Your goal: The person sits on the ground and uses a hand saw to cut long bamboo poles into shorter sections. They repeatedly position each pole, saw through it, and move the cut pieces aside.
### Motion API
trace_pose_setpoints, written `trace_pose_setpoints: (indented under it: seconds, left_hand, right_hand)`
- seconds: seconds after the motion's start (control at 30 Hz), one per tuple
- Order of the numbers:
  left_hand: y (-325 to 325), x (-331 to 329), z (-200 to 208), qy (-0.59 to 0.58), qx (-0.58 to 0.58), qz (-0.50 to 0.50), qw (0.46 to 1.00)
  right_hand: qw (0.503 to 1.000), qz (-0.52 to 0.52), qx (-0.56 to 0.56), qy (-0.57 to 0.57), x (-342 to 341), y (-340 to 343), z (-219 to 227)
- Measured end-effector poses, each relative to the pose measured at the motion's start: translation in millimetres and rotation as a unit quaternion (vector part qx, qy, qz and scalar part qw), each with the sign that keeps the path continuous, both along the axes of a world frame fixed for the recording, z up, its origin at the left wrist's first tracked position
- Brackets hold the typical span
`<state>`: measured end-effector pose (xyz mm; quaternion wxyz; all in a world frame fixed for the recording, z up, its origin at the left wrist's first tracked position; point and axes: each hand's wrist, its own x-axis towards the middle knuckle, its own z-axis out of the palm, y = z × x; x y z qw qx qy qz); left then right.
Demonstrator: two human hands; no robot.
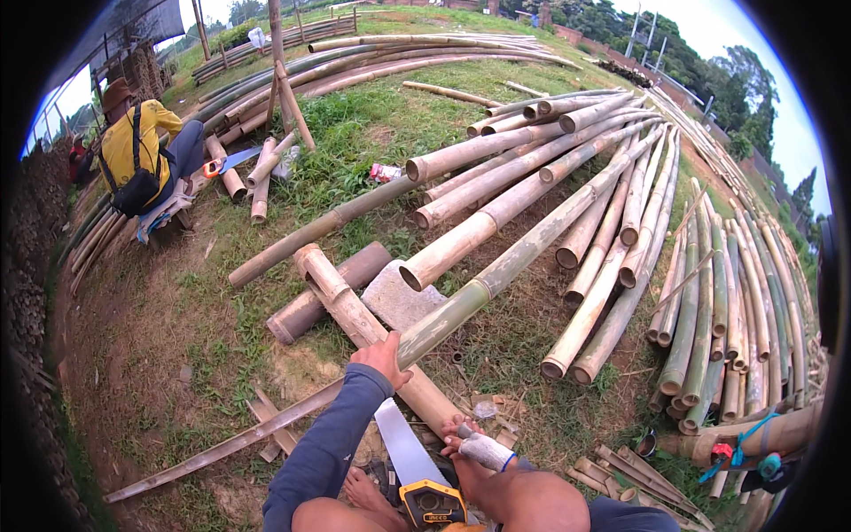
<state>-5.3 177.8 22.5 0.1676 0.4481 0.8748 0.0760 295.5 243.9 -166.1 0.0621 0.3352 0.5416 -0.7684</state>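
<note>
One green bamboo pole (452, 312), end over edge of bamboo log (433, 401); left hand (381, 359) curled round end, right grip: cannot tell. Probably stiff, heavy, slick; grasp near node (482, 286).

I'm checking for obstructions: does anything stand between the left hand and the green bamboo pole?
Nothing visible does; the left hand is at the near end of the green bamboo pole, apparently touching it.

Smooth metal blade (408, 443), seemingly plastic handle (433, 505), matt bamboo pole (532, 247).
</note>
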Motion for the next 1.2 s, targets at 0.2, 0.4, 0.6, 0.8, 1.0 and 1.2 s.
trace_pose_setpoints:
  seconds: [0.2,0.4,0.6,0.8,1.0,1.2]
  left_hand:
    - [-65.5,-4.0,7.8,-0.085,0.017,-0.026,0.996]
    - [-263.8,-30.1,-2.2,-0.049,0.032,0.045,0.997]
    - [-507.1,-81.2,-36.6,0.034,-0.104,0.28,0.954]
    - [-485.7,-67.3,8.0,0.134,-0.151,0.233,0.951]
    - [-219.0,-21.6,26.1,0.08,0.107,-0.078,0.988]
    - [-53.4,0.4,16.2,-0.024,0.087,-0.073,0.993]
  right_hand:
    - [0.998,-0.046,-0.014,-0.033,3.0,0.4,8.5]
    - [0.996,-0.082,0.017,0.023,7.6,-4.6,-7.8]
    - [0.978,-0.16,0.04,0.129,5.1,-22.1,-30.2]
    - [0.904,-0.248,-0.219,0.27,13.5,-23.5,-25.6]
    - [0.945,-0.183,-0.08,0.26,9.0,-21.3,-16.1]
    - [0.981,-0.139,-0.06,0.123,9.5,-11.2,14.2]
